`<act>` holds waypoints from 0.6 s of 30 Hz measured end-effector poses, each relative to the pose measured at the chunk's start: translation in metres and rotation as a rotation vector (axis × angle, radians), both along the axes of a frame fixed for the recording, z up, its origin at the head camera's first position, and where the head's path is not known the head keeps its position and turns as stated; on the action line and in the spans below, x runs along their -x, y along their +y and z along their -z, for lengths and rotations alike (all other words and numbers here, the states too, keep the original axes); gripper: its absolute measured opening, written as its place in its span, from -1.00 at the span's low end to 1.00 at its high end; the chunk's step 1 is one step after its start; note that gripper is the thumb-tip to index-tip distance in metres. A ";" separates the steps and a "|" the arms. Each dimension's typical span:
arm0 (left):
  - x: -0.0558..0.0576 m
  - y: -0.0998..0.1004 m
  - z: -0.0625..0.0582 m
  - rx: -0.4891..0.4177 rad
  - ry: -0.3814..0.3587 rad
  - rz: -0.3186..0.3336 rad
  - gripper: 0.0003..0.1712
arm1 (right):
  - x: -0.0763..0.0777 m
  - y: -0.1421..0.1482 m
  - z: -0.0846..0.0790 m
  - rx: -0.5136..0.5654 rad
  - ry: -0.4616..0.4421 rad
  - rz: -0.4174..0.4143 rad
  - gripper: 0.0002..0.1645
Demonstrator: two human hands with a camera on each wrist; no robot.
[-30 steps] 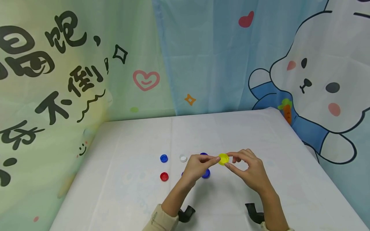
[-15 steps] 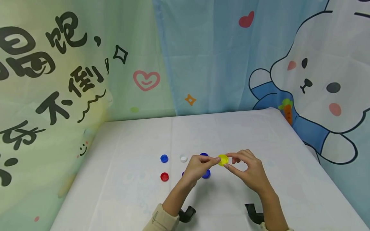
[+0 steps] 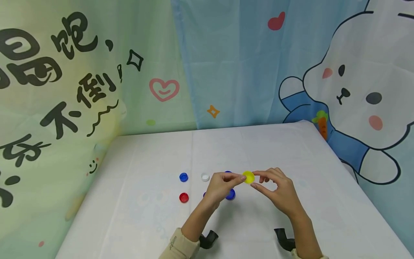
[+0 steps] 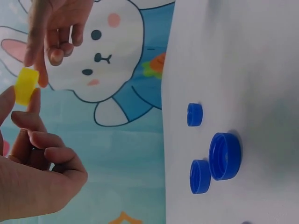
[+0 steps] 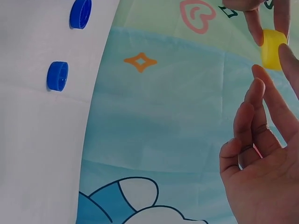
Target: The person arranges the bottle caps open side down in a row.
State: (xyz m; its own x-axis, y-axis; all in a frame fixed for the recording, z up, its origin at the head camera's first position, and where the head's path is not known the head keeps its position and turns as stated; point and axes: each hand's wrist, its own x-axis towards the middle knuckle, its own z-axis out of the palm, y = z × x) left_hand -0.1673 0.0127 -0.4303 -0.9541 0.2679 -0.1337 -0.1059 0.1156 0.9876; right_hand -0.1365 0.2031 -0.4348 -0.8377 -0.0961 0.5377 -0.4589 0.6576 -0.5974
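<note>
Behind the table's [image 3: 139, 223] far edge hangs the curtain [image 3: 223, 72], which also flanks its left and right edges. In the column nearest the left edge, the first cap [image 3: 183, 177] lies behind the second cap [image 3: 184, 197], apart. Right of the first comes the third cap [image 3: 205, 177], then the fourth cap [image 3: 228, 172], with the fifth cap [image 3: 231, 194] before it, both partly hidden by the left grip [image 3: 222, 185]. Above the table, the raised cap [image 3: 249, 177] sits between that grip and the right grip [image 3: 284, 192].

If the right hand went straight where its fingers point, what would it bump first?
Probably the round yellow plastic-looking cap; the right hand may be touching it already, but depth is unclear. The left hand, pinching that cap, is just beyond.
</note>
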 end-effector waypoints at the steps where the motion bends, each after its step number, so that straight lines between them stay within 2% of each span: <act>1: 0.000 0.000 0.000 -0.011 0.007 -0.001 -0.67 | 0.000 0.000 0.000 0.002 -0.005 0.000 -0.62; 5: 0.000 -0.001 0.000 -0.042 0.040 -0.007 -0.69 | 0.000 0.000 0.001 0.017 -0.041 -0.004 -0.70; 10: 0.001 -0.002 0.001 -0.027 0.098 -0.023 -0.72 | -0.001 -0.001 0.002 0.025 -0.091 -0.003 -0.83; 13: 0.001 -0.002 0.002 0.002 0.193 -0.028 -0.72 | -0.001 -0.001 0.002 0.036 -0.109 -0.011 -0.85; 18: 0.001 -0.002 0.002 0.091 0.408 -0.038 -0.73 | 0.000 -0.001 0.002 0.084 -0.130 -0.028 -0.86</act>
